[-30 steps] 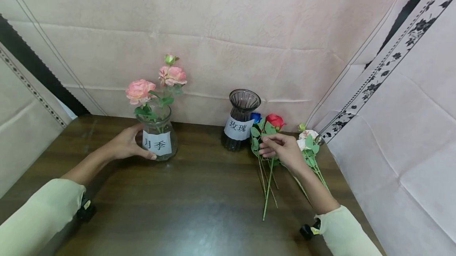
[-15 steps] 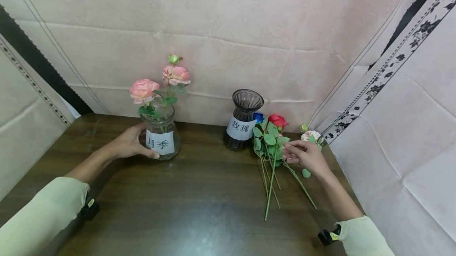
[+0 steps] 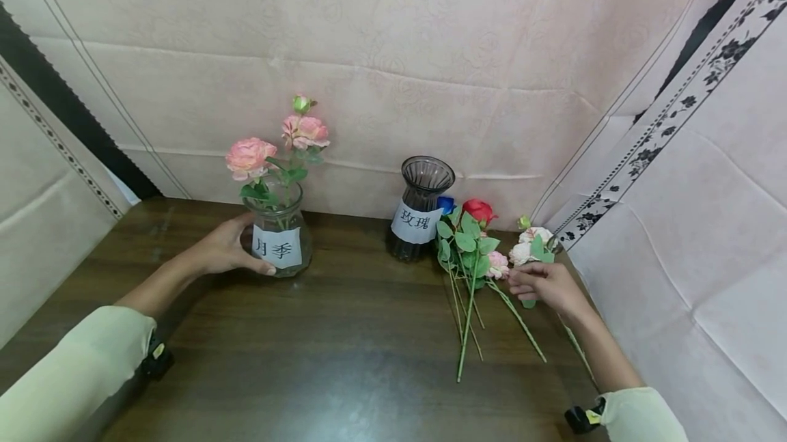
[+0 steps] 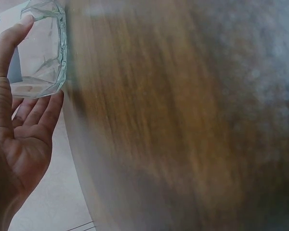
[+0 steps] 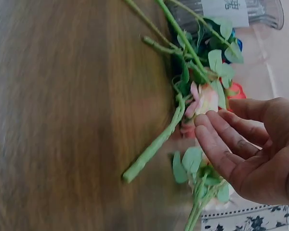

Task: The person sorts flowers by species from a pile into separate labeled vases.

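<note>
My left hand (image 3: 227,251) holds a clear glass vase (image 3: 305,247) with a paper label, thumb in front and fingers round the far side. Pink flowers (image 3: 251,158) with green leaves stand upright in this vase. My right hand (image 3: 553,288) hovers with relaxed fingers between a pink flower (image 3: 497,265) and white flowers (image 3: 530,242), which lie on the table. In the right wrist view the fingertips are close to the pink flower (image 5: 207,100); whether they touch it I cannot tell. Nothing is held in that hand.
A dark ribbed vase (image 3: 408,251) with a label stands at the back. Right of it lie a red rose (image 3: 478,210) and a blue flower (image 3: 445,205), with several green stems (image 3: 465,333) pointing forward over the table (image 3: 295,360). Cloth walls (image 3: 369,52) rise behind and at both sides.
My right hand has moved rightward, from over the leaves near the red rose to beside the white flowers, uncovering the pink flower. My left hand stays on the glass vase.
</note>
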Motion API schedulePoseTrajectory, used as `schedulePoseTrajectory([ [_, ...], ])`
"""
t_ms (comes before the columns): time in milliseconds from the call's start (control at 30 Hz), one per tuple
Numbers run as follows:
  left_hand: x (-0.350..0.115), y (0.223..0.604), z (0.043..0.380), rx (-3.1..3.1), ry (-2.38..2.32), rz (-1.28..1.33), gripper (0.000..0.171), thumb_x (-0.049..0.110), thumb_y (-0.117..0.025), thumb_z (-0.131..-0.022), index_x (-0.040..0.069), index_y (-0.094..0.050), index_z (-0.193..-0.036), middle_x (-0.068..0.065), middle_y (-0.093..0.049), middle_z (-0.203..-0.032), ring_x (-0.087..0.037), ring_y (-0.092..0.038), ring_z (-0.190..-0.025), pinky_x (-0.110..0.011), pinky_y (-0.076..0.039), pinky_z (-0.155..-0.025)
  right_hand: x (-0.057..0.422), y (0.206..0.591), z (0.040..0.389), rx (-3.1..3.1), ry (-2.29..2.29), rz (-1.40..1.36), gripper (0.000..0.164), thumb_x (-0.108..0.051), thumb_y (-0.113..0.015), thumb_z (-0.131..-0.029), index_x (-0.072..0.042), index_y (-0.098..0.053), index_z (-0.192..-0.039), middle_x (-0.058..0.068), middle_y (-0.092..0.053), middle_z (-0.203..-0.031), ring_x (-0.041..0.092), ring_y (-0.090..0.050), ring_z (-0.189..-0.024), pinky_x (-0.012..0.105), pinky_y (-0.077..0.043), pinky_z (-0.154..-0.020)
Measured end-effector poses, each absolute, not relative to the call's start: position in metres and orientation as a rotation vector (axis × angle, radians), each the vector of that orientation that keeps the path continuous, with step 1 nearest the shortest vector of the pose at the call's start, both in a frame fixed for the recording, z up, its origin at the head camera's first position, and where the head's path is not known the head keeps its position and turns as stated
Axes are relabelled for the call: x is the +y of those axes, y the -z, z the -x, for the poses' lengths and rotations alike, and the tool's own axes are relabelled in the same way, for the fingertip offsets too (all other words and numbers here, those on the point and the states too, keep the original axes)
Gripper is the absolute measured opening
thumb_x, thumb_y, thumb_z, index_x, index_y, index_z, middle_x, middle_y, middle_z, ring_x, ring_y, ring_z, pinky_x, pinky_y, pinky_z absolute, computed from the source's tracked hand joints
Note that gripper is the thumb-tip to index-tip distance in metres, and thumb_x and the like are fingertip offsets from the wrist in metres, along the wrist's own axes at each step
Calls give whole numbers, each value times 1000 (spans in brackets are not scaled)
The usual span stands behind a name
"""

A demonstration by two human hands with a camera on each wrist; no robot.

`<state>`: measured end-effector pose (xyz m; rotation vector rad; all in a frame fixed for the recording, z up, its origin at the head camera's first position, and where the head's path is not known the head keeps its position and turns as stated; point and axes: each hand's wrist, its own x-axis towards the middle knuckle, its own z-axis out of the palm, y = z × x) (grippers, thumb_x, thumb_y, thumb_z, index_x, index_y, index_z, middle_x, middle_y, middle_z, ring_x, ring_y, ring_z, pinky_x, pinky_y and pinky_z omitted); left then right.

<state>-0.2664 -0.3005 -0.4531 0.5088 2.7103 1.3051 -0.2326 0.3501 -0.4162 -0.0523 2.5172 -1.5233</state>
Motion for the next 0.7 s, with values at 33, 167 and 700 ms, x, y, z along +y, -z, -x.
schedulePoseTrajectory([
  [33, -301, 453, 266, 2711, -1303, -505, 104, 26, -106, -80, 3, -47, -163, -21, -67, -150, -44, -67, -139, -60, -55, -115, 353, 418, 233, 2501, 1525, 39, 42, -8, -68, -112, 24, -63, -139, 25, -85, -115, 13, -85, -89, 35, -71, -85],
  [167, -301, 453, 267, 2706, -1297, -494, 104, 26, -106, -81, 3, -46, -163, -22, -67, -150, -45, -66, -140, -61, -55, -115, 363, 423, 232, 2461, 1488, 20, 41, -7, -67, -112, 25, -63, -138, 20, -86, -112, 12, -84, -87, 33, -71, -83],
  [700, -300, 451, 266, 2724, -1287, -525, 107, 26, -106, -80, 5, -46, -165, -20, -68, -150, -44, -66, -140, -54, -54, -114, 356, 435, 225, 2504, 1208, 21, 35, -11, -82, -101, 14, -75, -126, 14, -86, -102, 17, -80, -88, 37, -71, -77],
])
